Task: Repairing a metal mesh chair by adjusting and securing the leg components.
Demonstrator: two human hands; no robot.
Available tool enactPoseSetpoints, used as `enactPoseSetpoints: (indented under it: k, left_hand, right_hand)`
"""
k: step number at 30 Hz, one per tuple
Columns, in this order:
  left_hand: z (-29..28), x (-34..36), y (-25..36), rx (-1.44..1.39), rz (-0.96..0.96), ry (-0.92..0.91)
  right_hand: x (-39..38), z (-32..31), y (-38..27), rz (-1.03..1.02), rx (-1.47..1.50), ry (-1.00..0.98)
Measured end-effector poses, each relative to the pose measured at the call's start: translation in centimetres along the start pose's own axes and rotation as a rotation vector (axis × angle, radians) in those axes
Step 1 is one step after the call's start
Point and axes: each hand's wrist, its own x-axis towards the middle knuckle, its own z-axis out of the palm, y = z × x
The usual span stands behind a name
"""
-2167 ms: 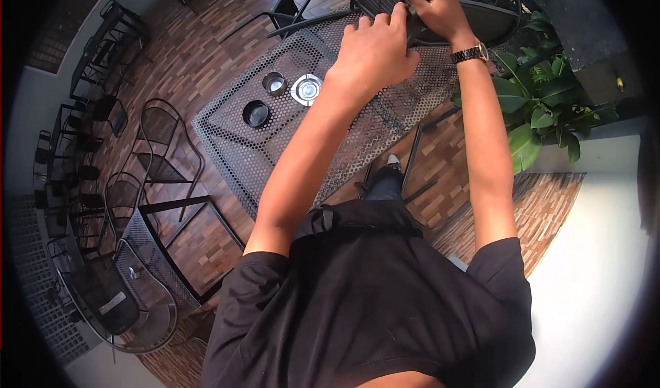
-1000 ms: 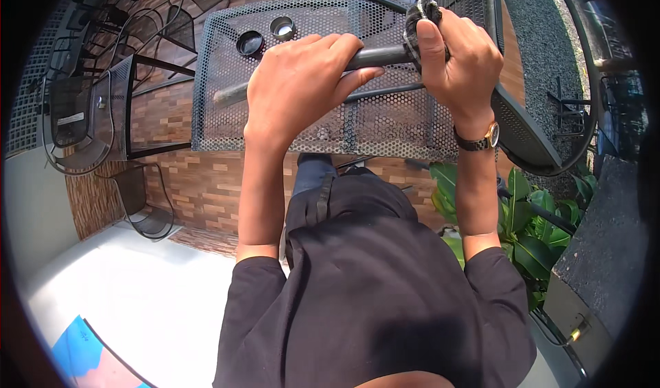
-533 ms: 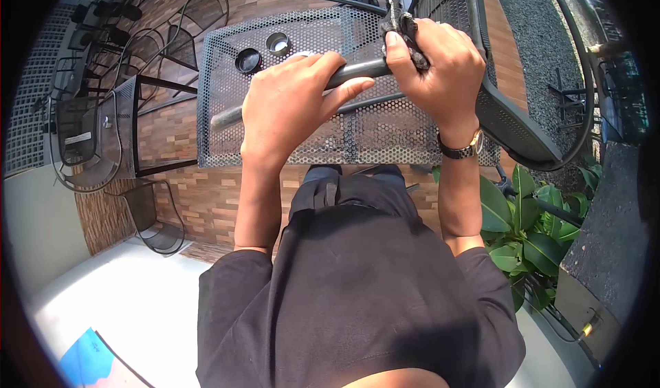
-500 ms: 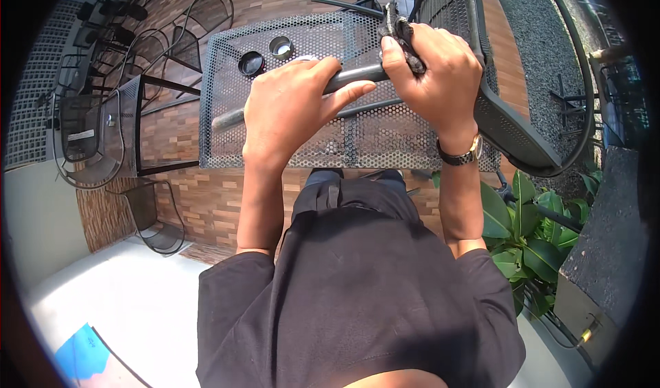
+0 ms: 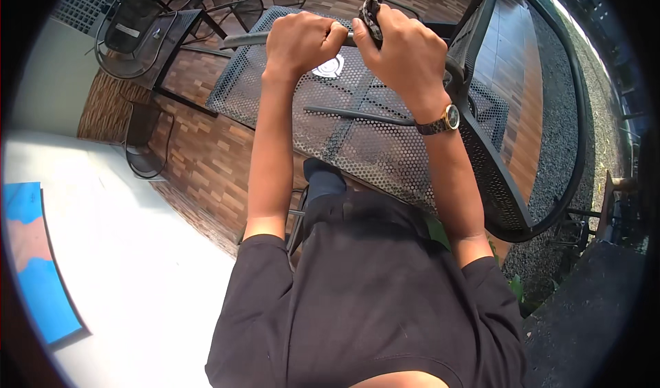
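My left hand (image 5: 299,47) is wrapped round a dark metal tube (image 5: 242,40) of a chair, near the tube's free end. On the same tube, to the right, my right hand (image 5: 410,56) holds a crumpled dark cloth (image 5: 372,18) against it. The chair lies tipped on a perforated metal table (image 5: 323,140). Its mesh panel (image 5: 491,171) leans at the table's right side, and a second tube (image 5: 357,115) crosses below my hands. A white round printed mark (image 5: 328,67) shows on the tabletop between my arms.
Several dark chairs (image 5: 251,6) stand at the back left, beside another table (image 5: 165,47). A low chair (image 5: 146,140) stands near the wall at left. Gravel (image 5: 543,126) lies to the right past the wooden-look floor. Green leaves (image 5: 515,288) show low at right.
The view has turned and shifted. Both hands have risen with the tube, farther from my body. The two round dark containers seen on the table before are out of sight now.
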Motion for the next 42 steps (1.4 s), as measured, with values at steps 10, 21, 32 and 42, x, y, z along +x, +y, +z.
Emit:
enactPoseSetpoints:
  k: [10, 21, 32, 42]
  left_hand:
    - [3.6, -2.5, 0.6, 0.081, -0.100, 0.051]
    - [4.4, -0.4, -0.8, 0.051, -0.088, 0.109]
    - [4.5, 1.3, -2.9, -0.027, -0.087, 0.121]
    - [3.8, 1.9, -2.7, 0.016, -0.071, 0.125]
  right_hand:
    - [-3.8, 1.4, 1.0, -0.045, -0.079, 0.012]
    - [-2.0, 3.7, 2.1, -0.064, -0.027, 0.029]
    - [0.7, 5.1, 1.6, 0.013, -0.013, -0.054]
    - [1.6, 4.9, 1.6, 0.027, -0.020, -0.010]
